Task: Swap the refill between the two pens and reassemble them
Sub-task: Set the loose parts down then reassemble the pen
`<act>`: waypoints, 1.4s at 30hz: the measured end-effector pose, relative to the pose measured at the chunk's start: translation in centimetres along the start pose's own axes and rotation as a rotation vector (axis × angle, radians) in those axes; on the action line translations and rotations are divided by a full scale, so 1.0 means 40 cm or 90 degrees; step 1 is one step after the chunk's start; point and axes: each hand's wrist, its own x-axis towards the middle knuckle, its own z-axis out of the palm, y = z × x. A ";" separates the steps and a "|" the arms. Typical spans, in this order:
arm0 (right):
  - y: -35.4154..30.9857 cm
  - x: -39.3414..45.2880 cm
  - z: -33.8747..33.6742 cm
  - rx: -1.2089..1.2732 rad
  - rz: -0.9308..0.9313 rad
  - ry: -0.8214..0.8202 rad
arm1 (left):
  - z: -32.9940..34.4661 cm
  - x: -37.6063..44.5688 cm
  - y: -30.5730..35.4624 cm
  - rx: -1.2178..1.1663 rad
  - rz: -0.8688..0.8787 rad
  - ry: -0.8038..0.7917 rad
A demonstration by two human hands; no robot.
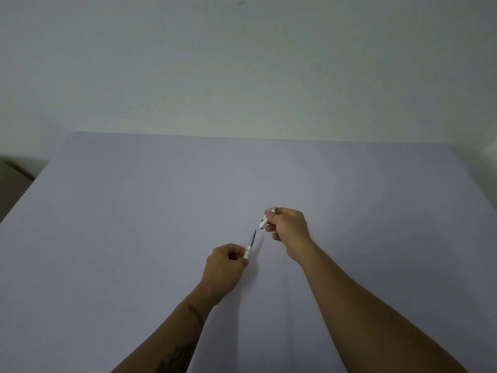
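Left hand [224,262], fingers curled shut, pinches a slim white-barrelled pen body w/ tapered grey metal tip [249,244]; tip points up-right, raised above the pale lilac tabletop [134,211]. Just beyond the tip, not touching, a short silver-and-white pen cap [266,218] sits gripped betw. thumb and fingers of the closed right hand [289,227]. Second pen not discernible.

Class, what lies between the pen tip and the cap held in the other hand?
Nothing: the head view shows only bare table between pen tip and cap.
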 end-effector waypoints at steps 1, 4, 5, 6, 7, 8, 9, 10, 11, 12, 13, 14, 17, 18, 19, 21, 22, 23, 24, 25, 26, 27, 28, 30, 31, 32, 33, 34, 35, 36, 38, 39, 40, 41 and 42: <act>-0.008 -0.009 -0.005 0.000 -0.006 -0.004 | 0.003 -0.003 0.004 -0.006 0.008 -0.001; -0.021 -0.035 -0.019 -0.010 -0.024 -0.007 | 0.014 -0.021 0.017 -0.011 0.028 -0.014; -0.021 -0.044 -0.023 -0.013 -0.028 -0.010 | 0.017 -0.030 0.020 -0.011 0.032 -0.019; -0.022 -0.053 -0.027 -0.021 -0.031 -0.014 | 0.020 -0.038 0.025 -0.013 0.036 -0.021; -0.020 -0.061 -0.031 -0.034 -0.032 -0.021 | 0.021 -0.046 0.029 -0.017 0.041 -0.019; -0.019 -0.068 -0.035 -0.052 -0.030 -0.033 | 0.022 -0.050 0.034 -0.022 0.047 -0.015; -0.018 -0.074 -0.037 -0.070 -0.025 -0.049 | 0.022 -0.053 0.039 -0.027 0.051 -0.011; -0.017 -0.080 -0.040 -0.083 -0.019 -0.068 | 0.022 -0.056 0.045 -0.032 0.055 -0.008; -0.016 -0.084 -0.042 -0.089 -0.014 -0.084 | 0.021 -0.058 0.051 -0.035 0.058 -0.007; -0.015 -0.088 -0.045 -0.088 -0.012 -0.090 | 0.020 -0.059 0.057 -0.037 0.060 -0.006; -0.016 -0.090 -0.048 -0.084 -0.014 -0.087 | 0.019 -0.060 0.062 -0.040 0.062 -0.006; -0.018 -0.092 -0.051 -0.079 -0.017 -0.082 | 0.019 -0.060 0.067 -0.043 0.064 -0.005; -0.023 -0.097 -0.058 -0.075 -0.029 -0.067 | 0.020 -0.058 0.079 -0.038 0.072 0.009; -0.023 -0.100 -0.060 -0.079 -0.034 -0.063 | 0.023 -0.058 0.080 -0.034 0.075 0.015; -0.022 -0.102 -0.061 -0.087 -0.038 -0.060 | 0.027 -0.059 0.079 -0.030 0.076 0.019; -0.015 -0.107 -0.063 -0.103 -0.039 -0.059 | 0.039 -0.066 0.070 -0.026 0.078 0.024; -0.009 -0.108 -0.066 -0.105 -0.034 -0.060 | 0.044 -0.071 0.063 -0.026 0.078 0.025; -0.003 -0.109 -0.069 -0.098 -0.026 -0.058 | 0.048 -0.074 0.058 -0.025 0.079 0.023; 0.003 -0.109 -0.072 -0.085 -0.019 -0.055 | 0.051 -0.075 0.055 -0.022 0.082 0.020; 0.010 -0.110 -0.076 -0.071 -0.011 -0.053 | 0.055 -0.075 0.054 -0.021 0.086 0.018; 0.017 -0.111 -0.076 -0.061 -0.004 -0.054 | 0.058 -0.074 0.054 -0.020 0.092 0.017; 0.025 -0.114 -0.075 -0.056 0.003 -0.055 | 0.062 -0.073 0.056 -0.018 0.100 0.018; 0.034 -0.115 -0.073 -0.058 0.007 -0.056 | 0.067 -0.071 0.059 -0.010 0.111 0.021; 0.045 -0.117 -0.063 -0.085 0.009 -0.052 | 0.077 -0.065 0.063 0.010 0.130 0.030; 0.048 -0.115 -0.059 -0.106 0.005 -0.045 | 0.081 -0.060 0.063 0.012 0.137 0.029; 0.049 -0.111 -0.057 -0.123 -0.004 -0.037 | 0.083 -0.054 0.062 0.012 0.144 0.023; 0.050 -0.106 -0.058 -0.134 -0.014 -0.028 | 0.084 -0.047 0.059 0.016 0.154 0.014; 0.050 -0.099 -0.060 -0.143 -0.023 -0.015 | 0.084 -0.039 0.053 0.031 0.168 0.007; 0.050 -0.093 -0.066 -0.158 -0.028 0.002 | 0.082 -0.031 0.046 0.061 0.182 0.005; 0.051 -0.086 -0.072 -0.182 -0.032 0.020 | 0.079 -0.020 0.036 0.106 0.195 0.005; 0.057 -0.073 -0.087 -0.245 -0.030 0.045 | 0.071 0.005 0.012 0.242 0.227 -0.007; 0.061 -0.067 -0.093 -0.275 -0.026 0.047 | 0.067 0.017 -0.001 0.324 0.246 -0.023; 0.065 -0.064 -0.098 -0.308 -0.021 0.045 | 0.064 0.027 -0.014 0.413 0.262 -0.040; 0.069 -0.063 -0.101 -0.347 -0.018 0.044 | 0.061 0.036 -0.028 0.503 0.274 -0.053; 0.075 -0.062 -0.102 -0.389 -0.016 0.046 | 0.061 0.043 -0.042 0.587 0.281 -0.062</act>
